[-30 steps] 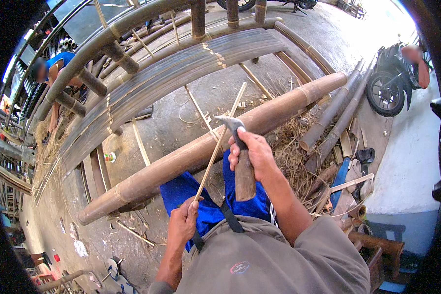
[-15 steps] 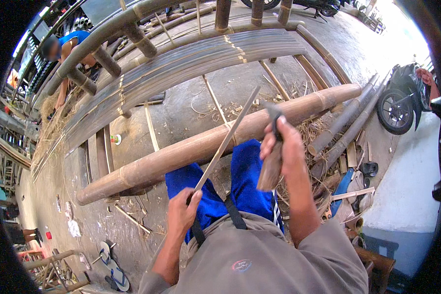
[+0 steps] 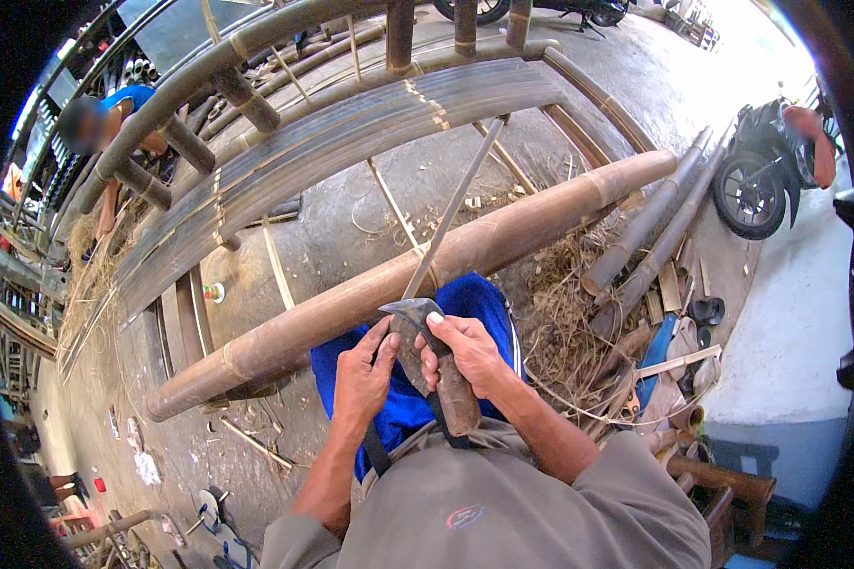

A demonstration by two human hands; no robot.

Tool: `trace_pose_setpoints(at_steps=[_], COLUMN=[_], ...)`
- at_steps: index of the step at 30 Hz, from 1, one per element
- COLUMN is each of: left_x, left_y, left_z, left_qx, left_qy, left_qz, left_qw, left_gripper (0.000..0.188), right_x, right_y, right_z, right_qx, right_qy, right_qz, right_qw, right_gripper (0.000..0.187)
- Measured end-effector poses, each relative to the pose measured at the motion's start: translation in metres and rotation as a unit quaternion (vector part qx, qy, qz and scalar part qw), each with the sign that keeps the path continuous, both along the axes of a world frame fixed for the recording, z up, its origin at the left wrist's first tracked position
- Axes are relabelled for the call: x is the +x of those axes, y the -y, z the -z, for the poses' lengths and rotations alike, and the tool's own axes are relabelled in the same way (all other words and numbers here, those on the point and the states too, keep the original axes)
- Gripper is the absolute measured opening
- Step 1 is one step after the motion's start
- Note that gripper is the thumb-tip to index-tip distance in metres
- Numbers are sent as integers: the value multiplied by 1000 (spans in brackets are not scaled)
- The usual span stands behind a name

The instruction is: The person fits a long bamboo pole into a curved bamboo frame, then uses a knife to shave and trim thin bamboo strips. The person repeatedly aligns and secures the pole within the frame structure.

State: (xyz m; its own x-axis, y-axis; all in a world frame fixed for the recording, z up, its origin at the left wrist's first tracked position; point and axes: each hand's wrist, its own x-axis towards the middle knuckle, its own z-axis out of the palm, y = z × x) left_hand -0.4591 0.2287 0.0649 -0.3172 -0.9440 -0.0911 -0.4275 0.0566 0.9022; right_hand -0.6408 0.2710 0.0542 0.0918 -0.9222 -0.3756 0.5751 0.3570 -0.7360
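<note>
A thin bamboo strip [image 3: 455,211] slants up and away over a thick bamboo pole [image 3: 484,245] that crosses in front of my knees. My left hand [image 3: 361,377] is closed, pinching thumb and fingers at the strip's near end, which the blade partly hides. In my right hand [image 3: 467,355] is a hooked knife [image 3: 459,403] with a thick wooden handle. Its dark curved blade points left, close by my left fingertips and across the strip's near end. Whether the edge touches the strip I cannot tell.
Beyond the pole stands a bamboo bench [image 3: 332,128] with slats. Shavings [image 3: 574,327] heap to the right, near bamboo poles [image 3: 650,223] and a parked motorcycle [image 3: 754,185]. Sandals [image 3: 220,526] lie at lower left. Another person [image 3: 128,109] bends down at far left.
My right hand has come down and left with the knife, bringing its blade to my left fingers. The strip has been drawn nearer and shifted slightly. My view has turned a little.
</note>
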Motion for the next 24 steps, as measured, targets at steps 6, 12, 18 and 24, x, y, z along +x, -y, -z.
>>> trace_pose_setpoints(at_steps=[6,12,18,24], left_x=[2,6,5,9], left_y=[5,7,8,-6], left_z=[-5,-9,-19,-25], left_qx=[-7,48,36,12], left_qy=[-45,-44,-39,-36], left_qz=[9,8,4,27], left_qw=[999,998,999,999], left_gripper=[38,40,40,38], right_x=[4,4,4,-28], right_y=[5,6,11,35], right_z=[-14,-20,-34,-50], right_qx=[-23,-51,-52,-95], right_qy=[-20,-38,-37,-56], right_qz=[19,35,39,131], right_qw=[999,997,997,985], right_gripper=[42,42,43,43])
